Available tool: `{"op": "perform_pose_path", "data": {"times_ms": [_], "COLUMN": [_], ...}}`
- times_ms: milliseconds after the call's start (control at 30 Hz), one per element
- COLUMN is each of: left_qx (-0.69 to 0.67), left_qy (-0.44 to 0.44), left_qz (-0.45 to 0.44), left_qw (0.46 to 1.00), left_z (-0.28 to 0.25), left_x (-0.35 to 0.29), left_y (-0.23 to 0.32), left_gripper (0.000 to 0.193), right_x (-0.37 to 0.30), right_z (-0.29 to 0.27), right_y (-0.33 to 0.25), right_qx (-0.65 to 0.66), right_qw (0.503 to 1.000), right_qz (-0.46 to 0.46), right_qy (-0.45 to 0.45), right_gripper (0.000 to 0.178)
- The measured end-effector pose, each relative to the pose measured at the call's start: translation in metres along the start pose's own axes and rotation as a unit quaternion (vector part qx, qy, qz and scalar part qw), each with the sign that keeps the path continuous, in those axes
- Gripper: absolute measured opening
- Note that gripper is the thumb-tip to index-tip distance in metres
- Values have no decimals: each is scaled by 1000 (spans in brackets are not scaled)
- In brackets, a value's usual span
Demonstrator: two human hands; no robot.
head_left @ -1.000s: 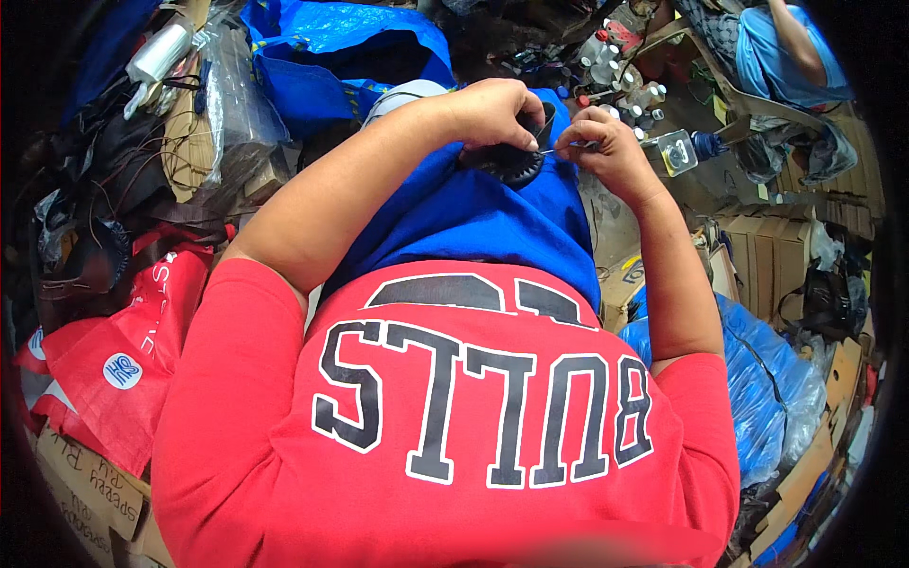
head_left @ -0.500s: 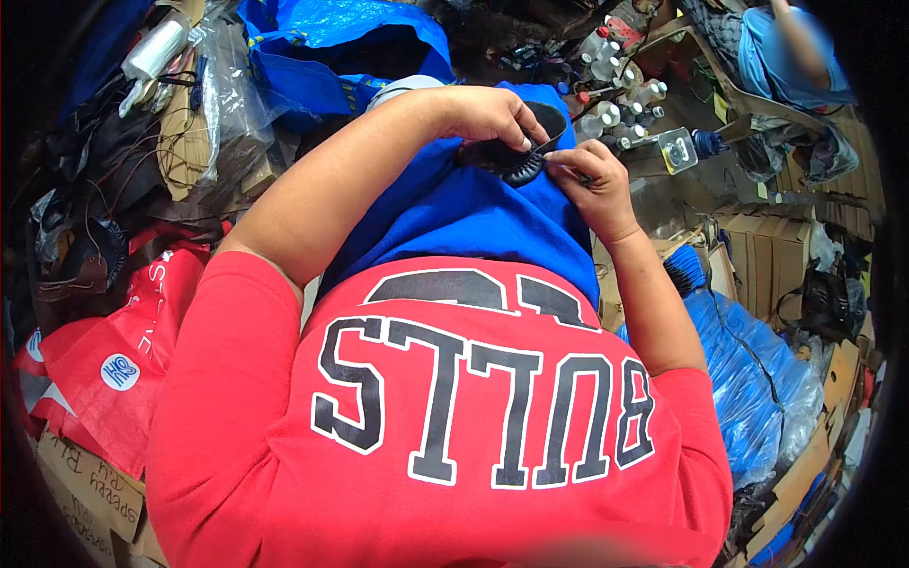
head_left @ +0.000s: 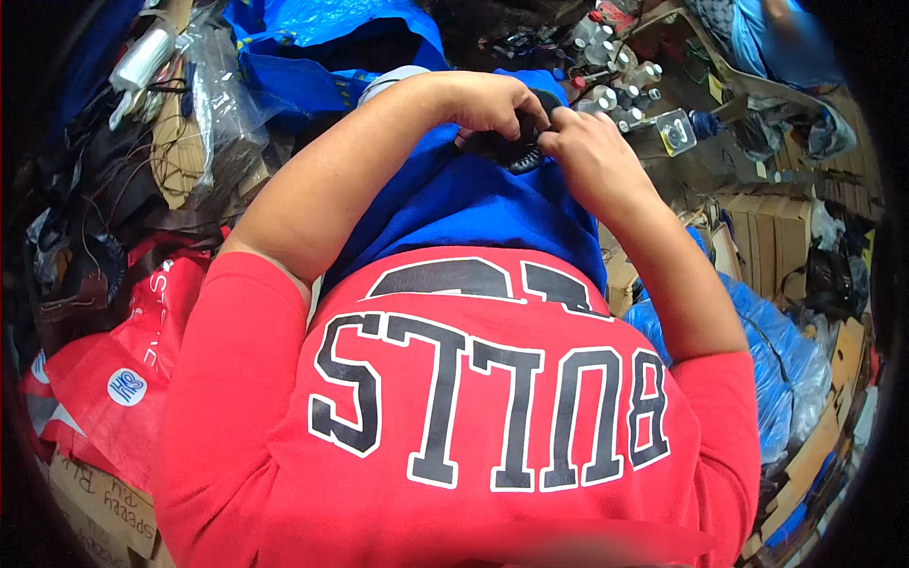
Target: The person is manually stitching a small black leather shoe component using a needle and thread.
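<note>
A black shoe upper [head_left: 523,163] with a ridged, gathered edge rests on blue cloth [head_left: 454,213] over my lap. My left hand [head_left: 494,102] curls over its upper left side, thumb and fingers closed on it. Against its right edge, my right hand [head_left: 592,151] is closed with fingertips pinched together. Whatever those fingertips pinch is too small and too hidden to make out. The two hands almost touch, and they cover much of the upper.
Beyond my lap lies a blue bag [head_left: 327,57]. Several capped bottles [head_left: 606,90] and a clear square container [head_left: 675,133] stand far right. Cardboard boxes [head_left: 772,237] and blue plastic wrapping [head_left: 757,350] are at right. A red bag [head_left: 114,379] lies left. Part of another person in blue [head_left: 748,38] shows far right.
My right hand has moved up and turned over, bringing its back into view and its fingers onto the upper. My left hand stays on the upper, its fingers now bent lower.
</note>
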State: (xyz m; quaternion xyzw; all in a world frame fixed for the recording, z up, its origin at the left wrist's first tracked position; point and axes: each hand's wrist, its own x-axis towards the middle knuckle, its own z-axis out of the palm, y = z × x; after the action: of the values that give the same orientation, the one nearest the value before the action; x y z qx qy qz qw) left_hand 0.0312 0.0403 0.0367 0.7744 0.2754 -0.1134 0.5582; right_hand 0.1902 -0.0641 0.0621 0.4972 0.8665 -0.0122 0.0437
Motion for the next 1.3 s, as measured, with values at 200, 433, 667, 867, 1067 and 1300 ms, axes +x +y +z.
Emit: {"op": "perform_pose_path", "data": {"times_ms": [200, 433, 667, 867, 1067, 1300], "left_qx": [0, 139, 220, -1, -644, -595], "left_qy": [163, 384, 274, 379, 167, 240], "left_qz": [131, 159, 67, 36, 268, 168], "left_qw": [978, 899, 934, 925, 697, 749], "left_z": [5, 24, 39, 12, 39, 14], "left_x": [21, 19, -65, -68, -19, -17], "left_y": [-30, -37, -53, -56, -8, -56], "left_gripper": [33, 29, 22, 30, 37, 43], "right_x": [5, 6, -25, -7, 8, -36], "right_z": [18, 34, 61, 96, 62, 94], "right_y": [21, 19, 45, 50, 27, 53], "right_qx": [171, 438, 498, 592, 884, 946], "right_qw": [984, 873, 857, 740, 166, 248], "right_qz": [45, 215, 135, 220, 322, 166], "right_qy": [23, -17, 8, 231, 296, 129], "right_gripper": [12, 14, 26, 22, 37, 42]}}
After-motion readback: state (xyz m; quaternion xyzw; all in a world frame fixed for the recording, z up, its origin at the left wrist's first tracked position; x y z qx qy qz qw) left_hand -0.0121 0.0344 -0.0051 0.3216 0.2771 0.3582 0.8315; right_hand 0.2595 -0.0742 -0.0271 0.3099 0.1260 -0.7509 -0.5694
